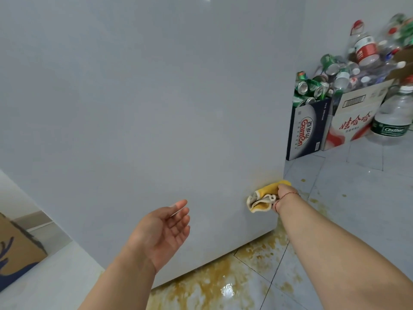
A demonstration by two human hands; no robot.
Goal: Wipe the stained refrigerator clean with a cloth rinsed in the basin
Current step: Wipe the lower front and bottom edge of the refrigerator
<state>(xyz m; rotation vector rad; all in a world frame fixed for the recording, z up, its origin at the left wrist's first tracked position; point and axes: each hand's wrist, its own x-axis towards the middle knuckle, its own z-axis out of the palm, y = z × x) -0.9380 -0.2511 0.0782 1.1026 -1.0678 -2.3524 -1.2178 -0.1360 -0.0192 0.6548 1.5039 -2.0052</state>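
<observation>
1. The step in hand looks like the wiping itself: the right hand (286, 193) grips a bunched yellow cloth with a pale trimmed edge (262, 199) and holds it against the flat, pale grey side panel of the refrigerator (145, 108), low down and close to the panel's right-hand edge.
2. The right hand's fingers are curled round the cloth and mostly hidden behind it — how tightly they close cannot be told. A thin red string circles that wrist.
3. The left hand (163, 231) holds nothing. It hovers palm-up in front of the lower panel, fingers straight and lying close together, well apart from the cloth.
4. A faint yellowish-brown smear (264, 174) shows on the panel just above the cloth, so that corner appears not yet clean. The rest of the panel looks largely free of marks.
5. The grey tiled floor (357, 198) under and beside the refrigerator carries a wide yellow-brown spill (214, 285).
6. The next move, as I judge it, calls for firm pressure up over the faint smear, then down along the bottom edge — working toward the corner so the dirt is not spread back across the clean area.
7. The cloth looks well loaded with stain; a rinse may soon be due, but no basin is in view.
8. Cardboard boxes heaped with green cans and clear plastic bottles (348, 86) stand behind, clear of the work.
</observation>
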